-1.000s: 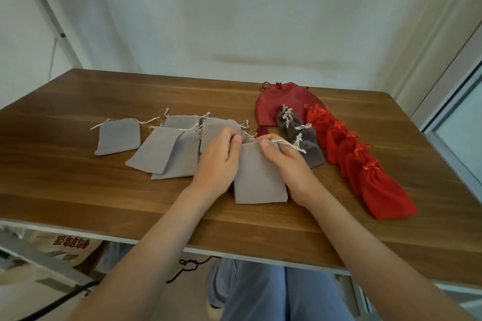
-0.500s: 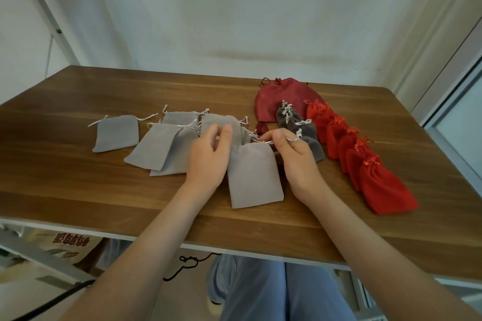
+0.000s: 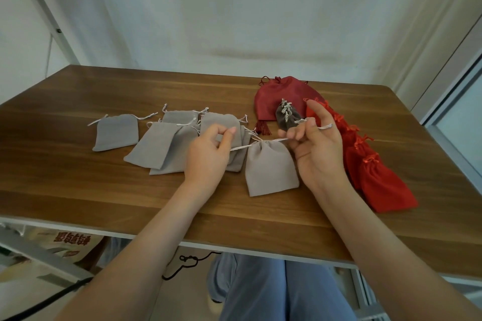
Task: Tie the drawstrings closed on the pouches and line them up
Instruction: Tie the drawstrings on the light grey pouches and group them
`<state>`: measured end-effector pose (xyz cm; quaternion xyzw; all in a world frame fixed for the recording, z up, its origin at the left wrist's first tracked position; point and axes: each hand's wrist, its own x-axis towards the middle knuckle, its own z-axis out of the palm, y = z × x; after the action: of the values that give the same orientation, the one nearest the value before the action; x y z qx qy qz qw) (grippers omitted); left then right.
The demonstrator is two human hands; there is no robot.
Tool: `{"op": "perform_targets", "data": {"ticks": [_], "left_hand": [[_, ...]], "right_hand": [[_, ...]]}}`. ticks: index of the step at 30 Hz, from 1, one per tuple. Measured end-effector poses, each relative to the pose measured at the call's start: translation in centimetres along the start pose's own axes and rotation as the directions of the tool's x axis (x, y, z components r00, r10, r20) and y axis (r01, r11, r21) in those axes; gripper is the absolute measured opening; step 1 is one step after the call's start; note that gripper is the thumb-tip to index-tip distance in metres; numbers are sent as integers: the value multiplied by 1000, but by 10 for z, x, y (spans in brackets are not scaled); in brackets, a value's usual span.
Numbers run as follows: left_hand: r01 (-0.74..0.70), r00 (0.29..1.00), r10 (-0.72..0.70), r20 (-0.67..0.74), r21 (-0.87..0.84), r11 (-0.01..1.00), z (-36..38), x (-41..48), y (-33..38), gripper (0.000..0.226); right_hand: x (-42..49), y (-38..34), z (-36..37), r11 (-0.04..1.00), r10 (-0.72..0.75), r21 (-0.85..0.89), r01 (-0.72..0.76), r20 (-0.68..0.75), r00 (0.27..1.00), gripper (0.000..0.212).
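Grey pouch (image 3: pixel 271 167): left hand (image 3: pixel 206 154) pinches one cord (image 3: pixel 241 148), right hand (image 3: pixel 315 148) the other; mouth cinching. Next, probably: cross both cords, knot, line up.

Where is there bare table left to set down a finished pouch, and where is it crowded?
Bare wood: the far strip of the table behind the loose grey pouches, the near strip between them and the front edge, and right of the red pouch row. Crowded: the middle, between that row and the dark grey pouches.
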<state>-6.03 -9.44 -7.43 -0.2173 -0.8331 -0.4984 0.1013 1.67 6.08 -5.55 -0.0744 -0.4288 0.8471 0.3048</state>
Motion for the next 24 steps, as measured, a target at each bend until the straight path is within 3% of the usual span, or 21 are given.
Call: {"op": "perform_targets", "data": {"ticks": [2,4,9,12,14,16,20,24], "left_hand": [[-12,1000,12,7,18,1000,0,0,0,23],[-19,1000,19,-2,21,1000,0,-1,1,20],[-99,995,99,1,-83,992,-2,-4,3,12],[-244,964,263,46,-249,937,-3,-8,4,18],[-258,955,288,71,-281,924,-2,-7,2,25],[-250,951,284,121,-242,938,-1,-7,3,24],[-244,949,260,177,-108,964,-5,-2,16,21],[-91,974,40,223,223,970,-5,5,40,16]], "right_hand": [[1,-1,1,995,55,89,-53,-23,998,26],[-1,-1,1,994,81,73,-82,19,997,24],[-3,4,0,965,66,-261,-16,183,981,22],[-7,8,1,844,130,-534,54,301,945,25],[-9,16,2,679,174,-713,174,387,905,21],[-8,24,0,545,181,-791,277,434,882,15],[-5,33,-3,494,152,-804,331,455,877,8],[-6,35,-4,402,92,-809,428,501,861,5]]}}
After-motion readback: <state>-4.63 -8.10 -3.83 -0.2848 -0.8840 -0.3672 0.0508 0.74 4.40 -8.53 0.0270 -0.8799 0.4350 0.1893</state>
